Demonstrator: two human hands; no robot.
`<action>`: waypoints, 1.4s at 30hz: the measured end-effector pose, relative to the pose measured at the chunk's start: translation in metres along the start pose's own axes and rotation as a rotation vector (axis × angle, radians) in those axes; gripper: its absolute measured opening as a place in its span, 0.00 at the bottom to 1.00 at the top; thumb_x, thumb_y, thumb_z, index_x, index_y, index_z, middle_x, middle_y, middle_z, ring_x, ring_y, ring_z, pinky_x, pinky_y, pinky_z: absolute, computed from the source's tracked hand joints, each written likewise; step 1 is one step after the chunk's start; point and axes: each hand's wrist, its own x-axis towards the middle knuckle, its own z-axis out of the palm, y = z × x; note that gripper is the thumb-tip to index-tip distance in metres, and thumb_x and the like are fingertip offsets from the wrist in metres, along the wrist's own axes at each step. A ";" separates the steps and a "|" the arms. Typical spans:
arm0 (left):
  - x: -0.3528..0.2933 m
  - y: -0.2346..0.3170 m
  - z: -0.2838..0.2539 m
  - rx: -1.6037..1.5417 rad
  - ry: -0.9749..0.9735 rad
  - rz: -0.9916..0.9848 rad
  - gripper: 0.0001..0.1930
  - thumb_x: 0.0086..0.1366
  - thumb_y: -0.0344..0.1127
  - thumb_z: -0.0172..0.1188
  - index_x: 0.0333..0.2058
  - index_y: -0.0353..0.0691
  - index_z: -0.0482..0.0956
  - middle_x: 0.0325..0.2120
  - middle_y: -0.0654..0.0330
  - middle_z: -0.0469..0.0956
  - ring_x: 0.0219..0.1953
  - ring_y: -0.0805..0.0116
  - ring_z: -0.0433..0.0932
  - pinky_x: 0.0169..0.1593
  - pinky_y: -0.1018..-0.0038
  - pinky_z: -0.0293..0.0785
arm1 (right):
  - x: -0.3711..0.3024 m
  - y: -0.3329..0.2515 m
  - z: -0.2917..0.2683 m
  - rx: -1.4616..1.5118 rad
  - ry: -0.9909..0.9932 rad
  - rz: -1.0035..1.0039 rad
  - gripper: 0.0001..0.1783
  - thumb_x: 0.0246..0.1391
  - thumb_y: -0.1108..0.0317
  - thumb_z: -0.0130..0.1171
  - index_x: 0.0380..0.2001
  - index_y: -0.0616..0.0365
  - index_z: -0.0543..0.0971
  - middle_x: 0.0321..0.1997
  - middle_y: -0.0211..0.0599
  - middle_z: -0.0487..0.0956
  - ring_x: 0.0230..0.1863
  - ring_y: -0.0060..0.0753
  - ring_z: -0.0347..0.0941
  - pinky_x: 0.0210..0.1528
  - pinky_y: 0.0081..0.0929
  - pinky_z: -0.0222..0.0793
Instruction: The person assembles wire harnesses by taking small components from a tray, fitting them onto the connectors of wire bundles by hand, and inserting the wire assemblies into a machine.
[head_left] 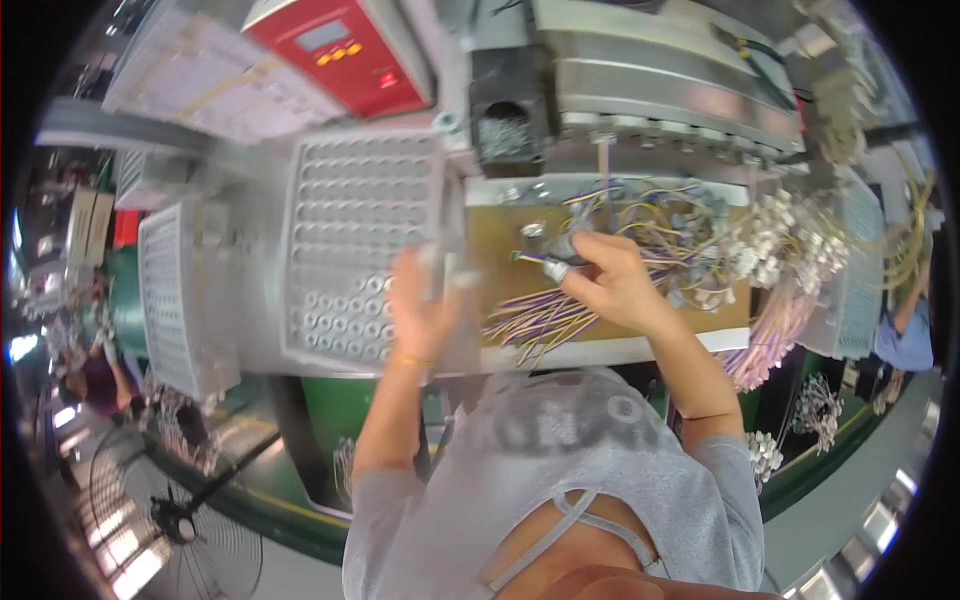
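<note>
My right hand (pixel 612 284), with grey coverings on its thumb and finger, pinches a wire (pixel 532 258) with yellow and purple strands whose ends point left. Beneath it on a brown board (pixel 655 325) lie a fan of loose yellow and purple wires (pixel 540 315) and a tangle of wires with connectors. My left hand (pixel 420 312) is smeared by motion at the right edge of a white tray (pixel 292 255); whether it holds anything is unclear. Rows of round sockets fill the tray, and grey ring-shaped parts (pixel 340 325) sit in its near rows.
Behind the board stands a black bin (pixel 505 155) of small metal parts. A red box with a display (pixel 345 55) stands at the back left. White connectors (pixel 790 235) and pink wires (pixel 765 335) crowd the right. A fan (pixel 175 520) stands lower left; a co-worker's blue sleeve (pixel 903 343) shows far right.
</note>
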 end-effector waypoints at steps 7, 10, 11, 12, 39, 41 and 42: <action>-0.081 -0.160 -0.025 1.023 0.225 -0.281 0.16 0.51 0.43 0.57 0.33 0.35 0.75 0.36 0.49 0.73 0.43 0.50 0.68 0.49 0.57 0.60 | 0.004 -0.023 -0.013 0.106 0.095 0.090 0.06 0.37 0.73 0.56 0.20 0.62 0.70 0.13 0.33 0.66 0.15 0.19 0.61 0.17 0.19 0.57; -0.057 -0.135 -0.031 0.806 0.040 -0.537 0.17 0.52 0.41 0.57 0.37 0.35 0.75 0.36 0.50 0.74 0.41 0.49 0.70 0.47 0.60 0.63 | 0.005 -0.019 -0.007 0.226 0.142 0.062 0.07 0.37 0.73 0.56 0.19 0.62 0.68 0.12 0.35 0.65 0.14 0.20 0.59 0.16 0.21 0.56; -0.058 -0.137 -0.034 0.498 0.164 -0.444 0.19 0.53 0.37 0.57 0.42 0.35 0.73 0.36 0.52 0.75 0.37 0.54 0.74 0.42 0.65 0.69 | 0.005 -0.021 -0.006 0.238 0.128 0.057 0.07 0.37 0.73 0.56 0.19 0.62 0.69 0.12 0.36 0.65 0.13 0.21 0.58 0.16 0.21 0.56; -0.051 -0.127 -0.032 0.501 0.170 -0.448 0.19 0.53 0.37 0.57 0.42 0.35 0.73 0.36 0.52 0.75 0.37 0.54 0.74 0.42 0.65 0.69 | 0.006 -0.020 -0.004 0.248 0.115 0.055 0.06 0.37 0.73 0.56 0.19 0.62 0.69 0.12 0.36 0.65 0.13 0.21 0.58 0.16 0.22 0.56; 0.017 0.064 0.028 -1.026 -0.180 -0.164 0.16 0.51 0.19 0.56 0.41 0.31 0.72 0.39 0.57 0.73 0.34 0.76 0.73 0.33 0.82 0.71 | 0.004 -0.033 -0.009 0.062 0.130 0.095 0.11 0.29 0.73 0.58 0.12 0.62 0.65 0.10 0.30 0.62 0.13 0.12 0.53 0.13 0.19 0.50; 0.017 0.064 0.030 -1.125 -0.198 -0.473 0.11 0.54 0.21 0.53 0.38 0.30 0.73 0.35 0.55 0.75 0.30 0.75 0.74 0.30 0.82 0.71 | 0.004 -0.034 -0.004 0.094 0.141 0.158 0.10 0.31 0.73 0.57 0.12 0.62 0.65 0.10 0.29 0.63 0.14 0.12 0.54 0.14 0.18 0.50; 0.017 0.063 0.031 -1.167 -0.205 -0.631 0.09 0.55 0.22 0.51 0.37 0.29 0.73 0.33 0.55 0.76 0.28 0.74 0.74 0.28 0.81 0.71 | 0.004 -0.035 -0.003 0.125 0.153 0.215 0.10 0.33 0.73 0.57 0.12 0.62 0.66 0.10 0.28 0.64 0.14 0.12 0.54 0.14 0.18 0.51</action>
